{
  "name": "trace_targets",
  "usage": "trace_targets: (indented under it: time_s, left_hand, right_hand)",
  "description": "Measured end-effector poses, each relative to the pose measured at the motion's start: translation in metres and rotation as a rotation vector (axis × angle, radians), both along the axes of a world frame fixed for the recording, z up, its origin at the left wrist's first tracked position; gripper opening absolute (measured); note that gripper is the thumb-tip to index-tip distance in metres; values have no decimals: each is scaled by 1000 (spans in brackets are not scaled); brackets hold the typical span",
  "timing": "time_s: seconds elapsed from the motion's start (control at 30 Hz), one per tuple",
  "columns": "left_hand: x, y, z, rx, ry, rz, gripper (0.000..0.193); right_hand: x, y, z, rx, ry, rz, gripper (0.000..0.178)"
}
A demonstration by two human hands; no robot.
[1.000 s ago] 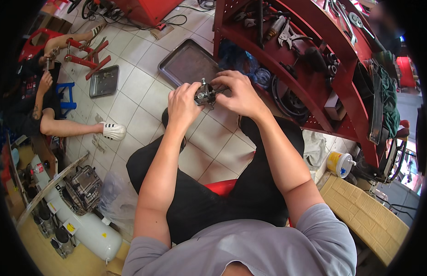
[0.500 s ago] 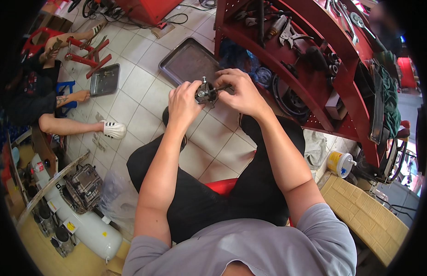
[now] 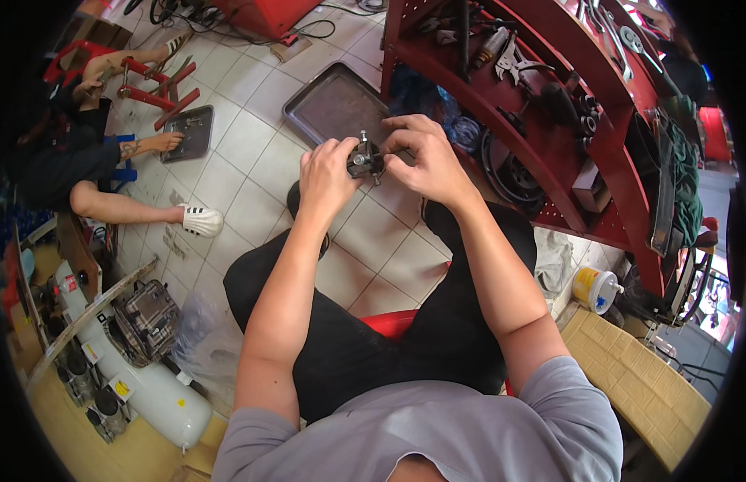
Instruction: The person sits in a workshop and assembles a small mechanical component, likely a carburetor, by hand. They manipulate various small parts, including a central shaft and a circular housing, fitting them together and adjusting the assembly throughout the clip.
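Observation:
A small, dark metal part (image 3: 362,161) that looks like a carburetor, with a bright bolt sticking up from it, is held over the floor between my knees. My left hand (image 3: 328,175) is closed round its left side. At its right end, my right hand (image 3: 428,158) has its fingers curled in, thumb and fingertips close together against the part. Whatever those fingertips pinch is too small or hidden to make out. Just beyond my hands, a dark metal tray (image 3: 337,100) rests on the tiles.
A red tool rack (image 3: 550,173) with pliers and wrenches stands at the right. On the left, a co-worker's hand (image 3: 169,141) reaches into a smaller tray (image 3: 200,146). A white tank (image 3: 168,402) lies at lower left, and a white-and-yellow bucket (image 3: 595,287) stands at right.
The thin dark piece seen between my right fingertips is no longer visible, and those fingers sit closer around the part's right end. The co-worker's hand has moved into the small tray.

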State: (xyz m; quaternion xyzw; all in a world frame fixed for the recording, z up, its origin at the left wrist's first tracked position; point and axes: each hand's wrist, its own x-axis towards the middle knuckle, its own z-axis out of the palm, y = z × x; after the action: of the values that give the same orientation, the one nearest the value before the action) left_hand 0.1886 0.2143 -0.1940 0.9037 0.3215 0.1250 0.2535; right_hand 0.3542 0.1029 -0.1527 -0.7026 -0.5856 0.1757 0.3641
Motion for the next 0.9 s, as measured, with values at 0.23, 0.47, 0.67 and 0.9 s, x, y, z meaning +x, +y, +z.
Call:
trace_targets:
  time_s: [0.23, 0.47, 0.67, 0.9]
  left_hand:
    - [-1, 1, 0, 7, 0, -12, 57]
    - [-1, 1, 1, 21, -11, -20, 56]
    - [-1, 1, -1, 22, -5, -13, 56]
    - [0, 2, -2, 12, -4, -2, 56]
  right_hand:
    - [2, 0, -3, -1, 68, 46, 30]
    - [-8, 0, 0, 21, -98, -12, 29]
    - [-15, -1, -11, 41, -236, -23, 28]
    - [-9, -4, -23, -5, -231, -49, 28]
